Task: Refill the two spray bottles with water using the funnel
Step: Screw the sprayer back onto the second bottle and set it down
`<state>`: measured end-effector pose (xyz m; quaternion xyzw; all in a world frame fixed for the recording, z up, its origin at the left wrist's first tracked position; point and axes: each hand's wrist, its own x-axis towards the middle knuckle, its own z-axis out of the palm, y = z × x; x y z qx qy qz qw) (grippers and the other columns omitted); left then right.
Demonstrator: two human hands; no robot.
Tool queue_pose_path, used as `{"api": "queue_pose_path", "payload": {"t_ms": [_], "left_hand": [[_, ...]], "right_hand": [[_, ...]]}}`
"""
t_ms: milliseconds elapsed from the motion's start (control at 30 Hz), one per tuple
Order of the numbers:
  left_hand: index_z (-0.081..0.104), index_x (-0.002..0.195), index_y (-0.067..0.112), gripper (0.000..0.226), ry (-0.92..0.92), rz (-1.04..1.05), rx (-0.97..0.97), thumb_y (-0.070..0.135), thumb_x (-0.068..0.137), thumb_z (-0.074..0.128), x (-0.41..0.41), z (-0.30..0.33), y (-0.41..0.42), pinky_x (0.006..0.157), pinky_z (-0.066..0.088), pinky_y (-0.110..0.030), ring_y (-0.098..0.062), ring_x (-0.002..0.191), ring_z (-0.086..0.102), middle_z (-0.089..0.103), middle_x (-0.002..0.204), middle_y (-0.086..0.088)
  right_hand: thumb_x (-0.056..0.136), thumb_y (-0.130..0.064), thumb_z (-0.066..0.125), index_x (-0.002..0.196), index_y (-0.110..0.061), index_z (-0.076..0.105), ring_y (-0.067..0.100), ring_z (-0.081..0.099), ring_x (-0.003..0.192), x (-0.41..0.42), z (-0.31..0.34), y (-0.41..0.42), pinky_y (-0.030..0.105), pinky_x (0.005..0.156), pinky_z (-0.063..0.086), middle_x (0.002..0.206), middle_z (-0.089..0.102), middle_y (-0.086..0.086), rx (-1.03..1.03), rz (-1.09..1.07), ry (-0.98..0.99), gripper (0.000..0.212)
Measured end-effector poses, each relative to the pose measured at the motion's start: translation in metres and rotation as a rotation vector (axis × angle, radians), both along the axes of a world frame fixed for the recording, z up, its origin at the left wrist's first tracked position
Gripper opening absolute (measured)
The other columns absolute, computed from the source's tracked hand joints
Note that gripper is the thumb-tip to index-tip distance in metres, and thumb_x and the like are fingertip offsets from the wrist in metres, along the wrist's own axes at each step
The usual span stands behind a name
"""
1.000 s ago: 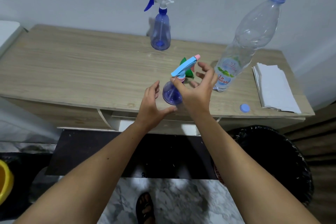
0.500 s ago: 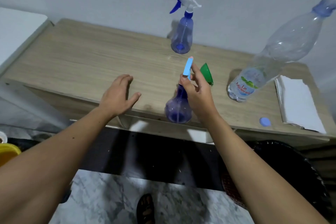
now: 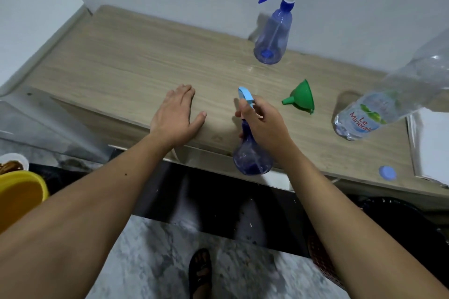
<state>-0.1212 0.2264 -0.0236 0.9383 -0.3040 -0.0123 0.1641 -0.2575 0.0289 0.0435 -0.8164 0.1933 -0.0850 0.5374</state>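
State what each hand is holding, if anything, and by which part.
The right hand grips the near spray bottle at its neck, below the light-blue trigger head. The left hand rests flat on the table, holding nothing.

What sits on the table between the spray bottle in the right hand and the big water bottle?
In the head view, the green funnel lies on its side between the held spray bottle and the water bottle.
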Motion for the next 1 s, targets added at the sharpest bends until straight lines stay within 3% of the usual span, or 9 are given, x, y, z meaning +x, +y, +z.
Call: {"api": "queue_pose_path", "payload": {"t_ms": [100,267,433,600,767,1000], "left_hand": [[0.034,0.161,0.007,0.085,-0.006,0.004,0.004,0.062,0.097,0.038,0.0013,-0.0019,-0.0003,0.133,0.011,-0.041,-0.028,0.160,0.023,0.032,0.170,-0.012],[0.032,0.163,0.008,0.079,-0.011,0.013,0.006,0.057,0.102,0.049,0.0018,-0.0048,-0.0014,0.133,0.009,-0.040,-0.025,0.161,0.020,0.030,0.171,-0.010],[0.033,0.162,0.008,0.077,-0.021,0.015,0.001,0.054,0.103,0.051,0.0014,-0.0040,-0.0014,0.133,0.008,-0.040,-0.026,0.161,0.020,0.030,0.171,-0.010],[0.033,0.162,0.007,0.077,-0.017,0.015,-0.003,0.053,0.103,0.052,0.0015,-0.0047,-0.0016,0.133,0.009,-0.040,-0.026,0.161,0.020,0.031,0.171,-0.011],[0.033,0.162,0.006,0.084,-0.006,0.010,0.007,0.061,0.098,0.040,0.0020,-0.0065,-0.0003,0.133,0.010,-0.041,-0.026,0.161,0.020,0.030,0.171,-0.011],[0.032,0.162,0.005,0.084,-0.007,0.004,0.017,0.060,0.099,0.039,0.0014,-0.0045,-0.0009,0.133,0.006,-0.039,-0.025,0.162,0.018,0.029,0.171,-0.012]], "right_hand": [[0.092,-0.070,0.054,0.092,-0.042,0.064,0.019,0.072,0.069,0.0037,-0.0013,0.0023,0.055,0.081,0.062,0.088,0.076,-0.003,-0.003,0.005,0.011,0.030],[0.097,-0.062,0.059,0.094,-0.036,0.065,0.021,0.074,0.076,0.0078,0.0003,0.0072,0.057,0.079,0.061,0.084,0.074,-0.005,-0.015,-0.019,0.028,0.027],[0.103,-0.050,0.056,0.094,-0.014,0.049,0.033,0.068,0.071,0.0048,-0.0036,0.0064,0.056,0.073,0.056,0.077,0.068,0.016,-0.093,-0.029,0.039,0.038],[0.100,-0.057,0.057,0.098,-0.025,0.057,0.025,0.073,0.083,0.0024,-0.0031,0.0060,0.053,0.079,0.058,0.083,0.074,0.010,-0.119,-0.018,0.077,0.032],[0.102,-0.053,0.058,0.106,-0.027,0.061,0.014,0.067,0.075,0.0018,0.0014,0.0048,0.039,0.078,0.054,0.081,0.074,0.004,-0.149,-0.021,0.056,0.027],[0.108,-0.043,0.051,0.099,-0.014,0.047,0.029,0.065,0.066,0.0005,0.0032,0.0008,0.047,0.065,0.051,0.070,0.067,0.014,-0.218,0.013,0.041,0.031]]}}
